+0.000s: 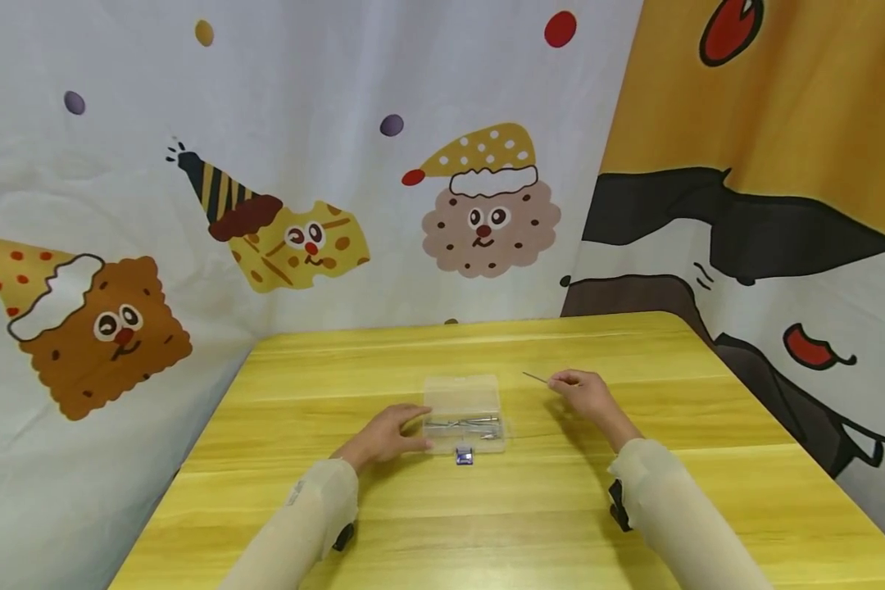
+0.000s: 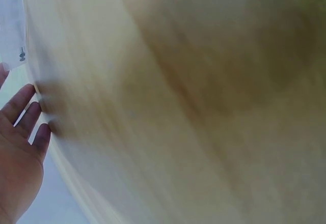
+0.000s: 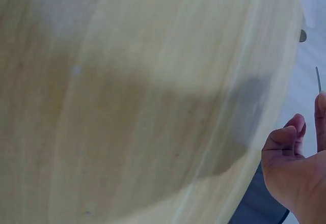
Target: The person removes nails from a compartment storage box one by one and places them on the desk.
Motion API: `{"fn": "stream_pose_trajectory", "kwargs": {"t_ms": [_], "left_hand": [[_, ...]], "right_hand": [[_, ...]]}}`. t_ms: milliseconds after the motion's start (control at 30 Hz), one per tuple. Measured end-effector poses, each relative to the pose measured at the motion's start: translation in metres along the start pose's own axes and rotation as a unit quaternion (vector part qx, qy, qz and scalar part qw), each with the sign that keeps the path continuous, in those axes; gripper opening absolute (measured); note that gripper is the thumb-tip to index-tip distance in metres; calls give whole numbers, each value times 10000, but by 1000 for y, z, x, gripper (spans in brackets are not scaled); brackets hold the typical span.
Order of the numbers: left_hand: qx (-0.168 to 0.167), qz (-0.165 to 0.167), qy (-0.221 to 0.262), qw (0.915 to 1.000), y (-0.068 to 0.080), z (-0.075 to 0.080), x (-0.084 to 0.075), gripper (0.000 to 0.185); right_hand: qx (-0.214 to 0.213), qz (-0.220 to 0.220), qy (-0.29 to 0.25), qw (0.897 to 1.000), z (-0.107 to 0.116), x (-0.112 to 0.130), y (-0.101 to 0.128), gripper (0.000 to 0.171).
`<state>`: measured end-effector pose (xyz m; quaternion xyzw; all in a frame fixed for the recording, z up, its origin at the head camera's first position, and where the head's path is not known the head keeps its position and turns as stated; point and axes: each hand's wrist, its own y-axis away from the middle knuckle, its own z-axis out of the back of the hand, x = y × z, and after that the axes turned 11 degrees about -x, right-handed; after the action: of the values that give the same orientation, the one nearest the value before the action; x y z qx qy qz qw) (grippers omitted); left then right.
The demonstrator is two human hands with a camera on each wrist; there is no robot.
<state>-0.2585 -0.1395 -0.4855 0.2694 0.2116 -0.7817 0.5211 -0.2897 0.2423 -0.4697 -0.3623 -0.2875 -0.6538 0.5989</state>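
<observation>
A small clear plastic case (image 1: 463, 412) lies open on the yellow wooden table (image 1: 487, 508), with thin metal tools (image 1: 463, 424) inside and a small blue-white clasp (image 1: 464, 456) at its near edge. My left hand (image 1: 388, 435) rests with straight fingers against the case's left side; its fingers (image 2: 25, 113) show spread in the left wrist view. To the right of the case, my right hand (image 1: 579, 388) pinches a thin metal needle-like tool (image 1: 536, 377) pointing up and left. The right wrist view shows that tool's tip (image 3: 318, 79) above curled fingers (image 3: 285, 137).
Cartoon-printed cloth hangs behind the table (image 1: 302, 188) and along its right side (image 1: 767, 205). The table's right edge (image 1: 774, 410) runs close to the right-hand cloth. Both forearms wear pale sleeves (image 1: 302, 524).
</observation>
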Motion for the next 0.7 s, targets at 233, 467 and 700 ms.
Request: {"fn": "stream_pose_trajectory", "kwargs": {"t_ms": [233, 467, 700], "left_hand": [[-75, -6, 71, 9999, 1, 1, -1, 67], [-25, 76, 55, 10000, 3, 0, 1, 66], [-82, 6, 65, 9999, 0, -1, 0, 67]], "right_hand": [[-75, 50, 41, 10000, -4, -9, 2, 28], [-25, 40, 723, 9974, -6, -15, 9, 23], [-134, 65, 956, 9953, -4, -18, 8, 24]]}}
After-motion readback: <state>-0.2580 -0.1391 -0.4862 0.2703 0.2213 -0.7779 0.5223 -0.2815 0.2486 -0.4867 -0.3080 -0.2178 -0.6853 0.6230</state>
